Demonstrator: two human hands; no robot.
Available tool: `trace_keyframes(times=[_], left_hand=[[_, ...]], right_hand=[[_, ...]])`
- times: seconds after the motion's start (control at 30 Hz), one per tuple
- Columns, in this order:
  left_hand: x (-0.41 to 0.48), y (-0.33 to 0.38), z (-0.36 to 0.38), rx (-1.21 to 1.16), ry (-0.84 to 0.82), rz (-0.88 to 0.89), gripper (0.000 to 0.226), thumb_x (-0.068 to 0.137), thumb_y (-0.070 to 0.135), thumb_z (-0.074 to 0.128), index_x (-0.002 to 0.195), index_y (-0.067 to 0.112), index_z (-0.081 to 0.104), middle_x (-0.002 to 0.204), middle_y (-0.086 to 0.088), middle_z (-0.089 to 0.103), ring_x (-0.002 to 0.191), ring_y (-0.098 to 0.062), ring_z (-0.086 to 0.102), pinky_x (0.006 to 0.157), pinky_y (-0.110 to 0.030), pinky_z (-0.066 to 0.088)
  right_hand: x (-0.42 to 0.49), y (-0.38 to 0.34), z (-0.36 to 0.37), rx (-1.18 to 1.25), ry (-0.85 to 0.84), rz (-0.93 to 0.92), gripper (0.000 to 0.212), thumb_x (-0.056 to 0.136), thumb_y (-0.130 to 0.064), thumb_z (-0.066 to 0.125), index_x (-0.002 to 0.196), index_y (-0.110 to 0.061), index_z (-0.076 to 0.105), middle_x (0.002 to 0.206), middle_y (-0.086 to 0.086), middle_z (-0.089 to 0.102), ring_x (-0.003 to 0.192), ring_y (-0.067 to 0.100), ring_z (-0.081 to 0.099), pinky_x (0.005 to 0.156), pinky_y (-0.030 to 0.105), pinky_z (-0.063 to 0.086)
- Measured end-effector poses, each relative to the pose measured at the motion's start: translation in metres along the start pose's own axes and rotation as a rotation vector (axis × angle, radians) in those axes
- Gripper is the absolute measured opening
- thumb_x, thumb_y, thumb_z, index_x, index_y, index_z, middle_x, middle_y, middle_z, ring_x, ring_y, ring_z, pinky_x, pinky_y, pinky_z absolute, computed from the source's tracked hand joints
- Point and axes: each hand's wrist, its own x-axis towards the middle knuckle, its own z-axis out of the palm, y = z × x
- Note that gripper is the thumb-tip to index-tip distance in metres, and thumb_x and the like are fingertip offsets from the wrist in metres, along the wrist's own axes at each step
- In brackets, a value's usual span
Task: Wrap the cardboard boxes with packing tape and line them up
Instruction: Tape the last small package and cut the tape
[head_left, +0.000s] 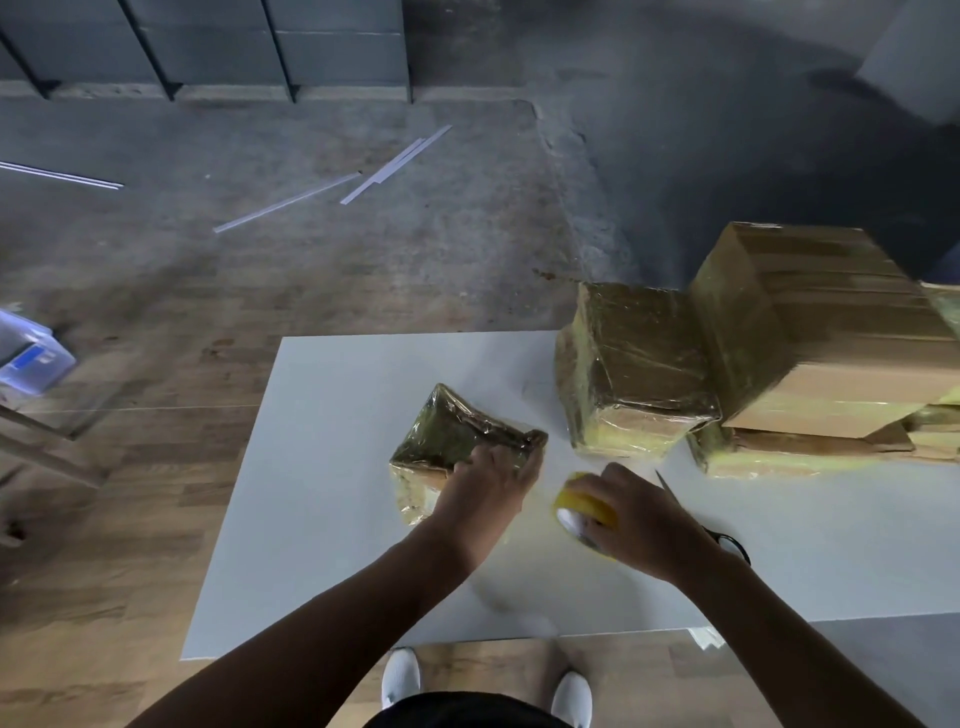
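Grey concrete floor up ahead, wood planks closer in, and the white tabletop (322, 519) right under me. Loose pale strips (395, 163) lie scattered on the concrete, and a clear plastic bin (31, 358) sits at the far left edge.

Front and centre on the tabletop is the small box (452, 436), wrapped in shiny tape and turned at an angle so one corner points away from me. My left hand (488, 483) is on top of it, fingers laid flat across the near right edge and pressing down.

Just to the right, my right hand (644, 519) is curled round the yellow tape roll (584, 506), fingers over the top, the roll low against the tabletop and a short way off the small box. Whether a strip of tape runs between roll and box, I cannot tell.

Behind my right hand lie the scissors (727, 543), the blade tip poking out past my knuckles and the dark handle loops showing by my wrist.

Further back on the right stands the medium box (634, 364), fully wrapped and glossy. Touching its right side is the large box (821, 332), banded with tape, resting on flat cardboard pieces (779, 452) with yellowish wrap along their edge.

Down below the tabletop's near edge, my white shoes (401, 675) on the wood floor
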Motion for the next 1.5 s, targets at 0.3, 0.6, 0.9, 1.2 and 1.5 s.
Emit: trace_keyframes(times=[0.3, 0.6, 0.9, 1.2, 1.5], left_hand=[[0.005, 0.008, 0.011, -0.071, -0.116, 0.008, 0.052, 0.095, 0.012, 0.044, 0.144, 0.015, 0.026, 0.127, -0.028, 0.042, 0.109, -0.038, 0.049, 0.079, -0.041, 0.05], [-0.008, -0.043, -0.006, -0.339, 0.081, -0.106, 0.081, 0.08, -0.002, 0.051, 0.146, 0.038, 0.024, 0.125, -0.01, 0.044, 0.111, -0.03, 0.047, 0.07, -0.035, 0.048], [-0.048, -0.068, 0.048, -0.855, 0.232, -0.298, 0.07, 0.086, -0.002, 0.045, 0.143, 0.037, 0.038, 0.097, 0.006, 0.044, 0.084, -0.016, 0.052, 0.071, -0.032, 0.051], [-0.066, -0.091, 0.096, -0.944, 0.231, -0.375, 0.077, 0.083, -0.012, 0.045, 0.143, 0.036, 0.039, 0.111, -0.001, 0.056, 0.09, -0.019, 0.06, 0.077, -0.029, 0.052], [-0.061, -0.104, 0.086, -0.363, 0.308, -0.273, 0.065, 0.068, 0.009, 0.079, 0.129, 0.006, 0.058, 0.135, -0.02, 0.053, 0.119, -0.042, 0.054, 0.075, -0.05, 0.057]], right_hand=[[0.012, -0.007, 0.029, 0.108, -0.171, 0.096, 0.04, 0.085, -0.041, 0.057, 0.123, -0.042, 0.043, 0.108, -0.006, 0.05, 0.094, 0.022, 0.06, 0.072, 0.027, 0.043], [0.026, -0.028, -0.018, 0.299, 0.138, -0.038, 0.044, 0.078, -0.024, 0.057, 0.122, -0.032, 0.057, 0.103, -0.005, 0.051, 0.09, 0.009, 0.054, 0.073, 0.011, 0.041], [0.055, -0.049, -0.028, 0.353, 0.118, -0.102, 0.074, 0.083, -0.019, 0.063, 0.135, -0.059, 0.029, 0.124, -0.008, 0.048, 0.107, 0.005, 0.05, 0.079, 0.002, 0.038], [0.066, -0.07, -0.036, -0.068, -0.001, -0.259, 0.057, 0.081, -0.064, 0.043, 0.134, -0.046, 0.036, 0.101, -0.002, 0.055, 0.079, 0.021, 0.061, 0.062, 0.026, 0.042], [0.082, -0.103, -0.03, -0.176, -0.036, -0.271, 0.055, 0.086, -0.042, 0.057, 0.139, -0.041, 0.042, 0.099, 0.002, 0.054, 0.083, 0.026, 0.061, 0.067, 0.026, 0.04]])
